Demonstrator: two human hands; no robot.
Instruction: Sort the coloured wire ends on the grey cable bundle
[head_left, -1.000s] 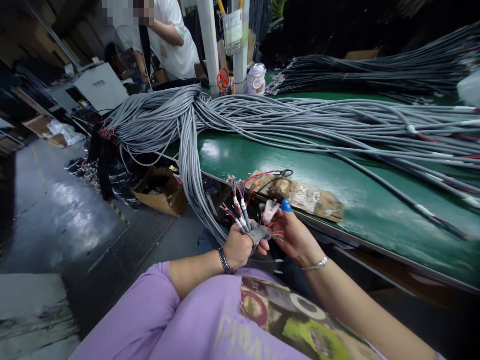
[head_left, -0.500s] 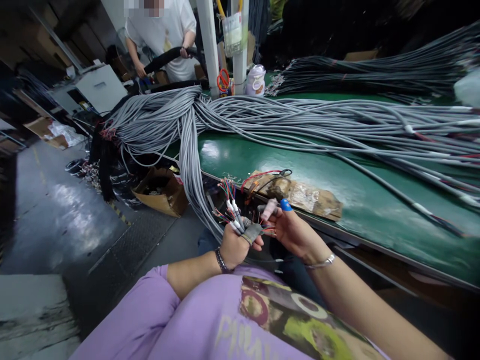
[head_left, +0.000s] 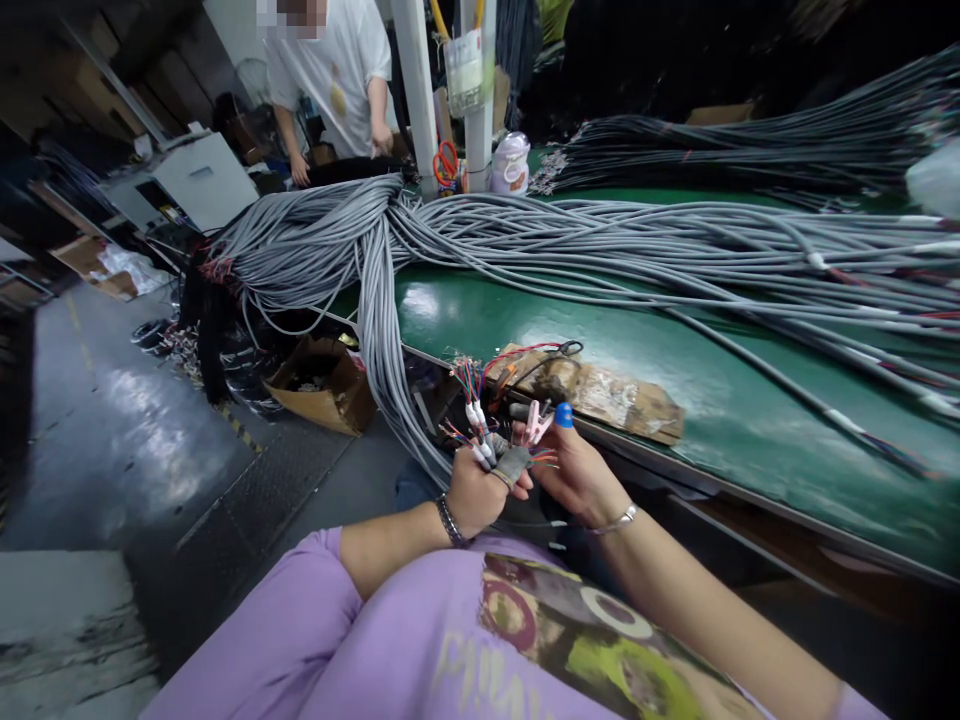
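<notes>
My left hand (head_left: 478,495) is closed around a bunch of grey cable ends (head_left: 484,440). White sleeves and thin coloured wires (head_left: 469,375) fan out above it. A dull grey wrap (head_left: 513,464) covers its thumb, and more orange and green wires (head_left: 544,457) stick out to the right. Close beside them is my right hand (head_left: 574,470), fingers curled inward and a blue cover (head_left: 563,415) on its thumb. Between that thumb and the bundle shows a pale pink piece (head_left: 535,422); whether it is held or wrapped on a finger is unclear.
Long grey cables (head_left: 570,235) lie across the green table (head_left: 465,310) and hang over its edge. A taped board (head_left: 626,398) rests at the front edge. Behind are a post (head_left: 415,90), orange scissors (head_left: 445,163) and a person (head_left: 337,80). A cardboard box (head_left: 322,390) stands left.
My left hand and the cable bunch have shifted slightly right. My right hand has moved a little left, nearer the bundle. The person behind has lowered the dark bundle they held.
</notes>
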